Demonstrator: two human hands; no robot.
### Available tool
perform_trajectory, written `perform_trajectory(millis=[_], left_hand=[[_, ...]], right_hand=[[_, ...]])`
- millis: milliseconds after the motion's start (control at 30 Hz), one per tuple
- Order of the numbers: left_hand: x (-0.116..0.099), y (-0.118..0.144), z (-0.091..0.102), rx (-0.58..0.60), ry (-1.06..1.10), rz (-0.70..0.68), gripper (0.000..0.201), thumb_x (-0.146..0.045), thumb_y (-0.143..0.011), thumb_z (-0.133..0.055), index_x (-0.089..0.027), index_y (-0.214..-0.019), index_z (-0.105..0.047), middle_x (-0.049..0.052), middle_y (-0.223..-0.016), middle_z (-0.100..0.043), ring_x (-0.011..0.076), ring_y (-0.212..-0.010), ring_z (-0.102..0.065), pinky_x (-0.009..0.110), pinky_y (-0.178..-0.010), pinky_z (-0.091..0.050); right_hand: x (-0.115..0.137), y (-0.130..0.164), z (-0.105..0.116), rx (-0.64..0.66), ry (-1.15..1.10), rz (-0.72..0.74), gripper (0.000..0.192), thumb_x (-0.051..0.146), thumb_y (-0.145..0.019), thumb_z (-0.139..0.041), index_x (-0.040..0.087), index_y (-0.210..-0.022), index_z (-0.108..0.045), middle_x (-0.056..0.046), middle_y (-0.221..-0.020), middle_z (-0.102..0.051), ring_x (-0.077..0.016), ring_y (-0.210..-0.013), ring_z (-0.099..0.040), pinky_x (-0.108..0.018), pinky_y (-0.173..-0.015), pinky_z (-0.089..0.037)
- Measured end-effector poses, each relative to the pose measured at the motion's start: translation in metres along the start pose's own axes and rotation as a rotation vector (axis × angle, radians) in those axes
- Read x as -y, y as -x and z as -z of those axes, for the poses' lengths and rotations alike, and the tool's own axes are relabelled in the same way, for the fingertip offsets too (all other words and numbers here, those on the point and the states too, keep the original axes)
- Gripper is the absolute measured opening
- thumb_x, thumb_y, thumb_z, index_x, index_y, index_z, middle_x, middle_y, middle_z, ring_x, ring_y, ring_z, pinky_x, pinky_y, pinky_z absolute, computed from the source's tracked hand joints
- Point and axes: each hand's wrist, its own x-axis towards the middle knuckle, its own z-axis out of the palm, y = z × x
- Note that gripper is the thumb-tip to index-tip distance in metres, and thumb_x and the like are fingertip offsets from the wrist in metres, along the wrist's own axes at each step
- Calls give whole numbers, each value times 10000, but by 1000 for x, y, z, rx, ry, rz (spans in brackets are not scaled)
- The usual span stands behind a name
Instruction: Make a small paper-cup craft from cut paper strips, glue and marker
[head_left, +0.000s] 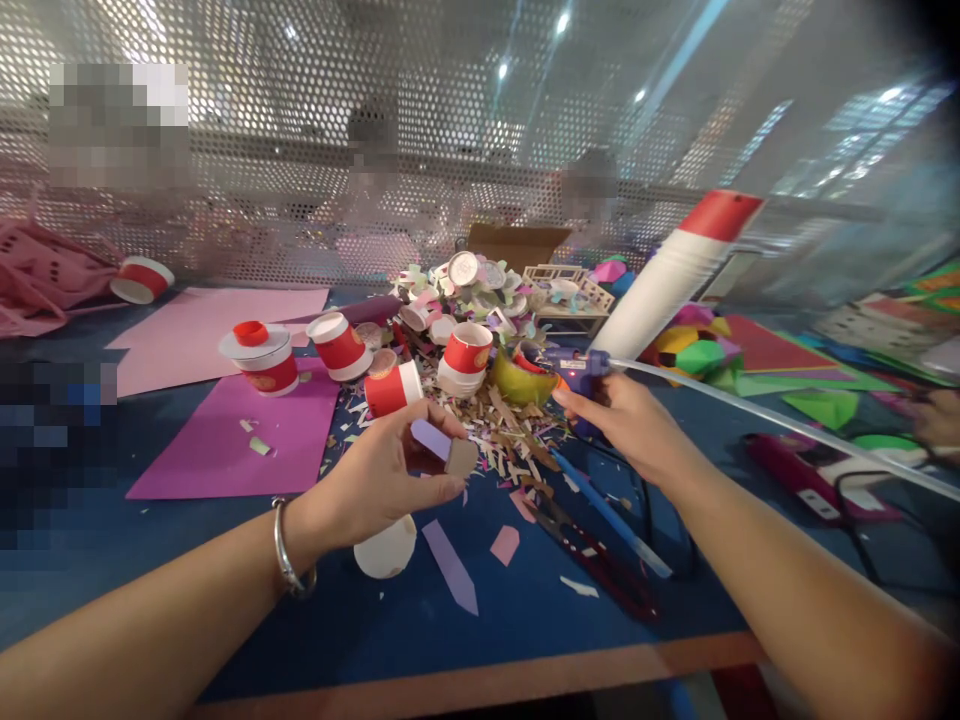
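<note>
Nearest the person, two bare forearms reach over a blue table point(90, 590) with a wooden front edge. The left wrist wears a silver bangle point(289, 560). The left hand point(382, 475) is pinched shut on a small lilac paper strip point(442, 445), thumb under it and fingers curled over, holding it up just above the tabletop. Under that hand lies a white cup point(386, 548) on its side, and beside it a loose lilac strip point(450, 565) and a pink scrap point(505, 544) lie flat on the table.

The right hand point(626, 420) is wrapped around a blue glue gun point(574, 372), its nozzle pointing left toward the held strip, a clear glue stick point(750, 410) trailing out behind it to the right. The nozzle and the strip are near each other but apart. Below the right wrist lie a blue pen point(607, 515) and dark scissors point(592, 560).

Just past the hands is a heap of paper shavings point(510, 430), with several red paper cups point(466, 355) standing or tipped around it, and a magenta sheet point(232, 440) to the left with a lidded cup point(262, 362) on it. A tall white tube with a red cap point(675, 270) leans over on the right, near folded coloured paper shapes point(697, 350).

Farthest back, a perforated metal screen point(300, 130) closes off the table; people behind it are blurred.
</note>
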Motion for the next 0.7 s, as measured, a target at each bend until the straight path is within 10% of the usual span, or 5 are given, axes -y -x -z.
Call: perform_trajectory(millis=[167, 400, 700], left_hand=[[0, -2, 1, 9, 83, -6, 386, -169, -754, -798, -190, -1068, -573, -40, -785, -633, 113, -642, -604, 254, -592, -529], [12, -8, 8, 9, 79, -9, 419, -249, -781, -826, -173, -1118, -589, -12, -842, -652, 127, -696, -625, 286, -656, -540], [9, -12, 12, 27, 145, 5, 335, -237, -848, -772, -196, -1087, -541, -34, -764, -672, 140, -604, -676, 317, -673, -527]], right_hand=[[8, -5, -7, -27, 120, -118, 405, 555, -802, -700, 197, -625, -632, -21, -500, -618, -201, -484, -570, -327, -521, -413], [15, 10, 0, -109, 175, -45, 475, 571, -849, -632, 237, -519, -560, -44, -524, -625, -226, -553, -594, -347, -574, -435], [31, 53, -5, 125, 111, 263, 255, 471, -933, -623, 268, -918, -777, -67, -1099, -782, -317, -1065, -715, -458, -977, -565]])
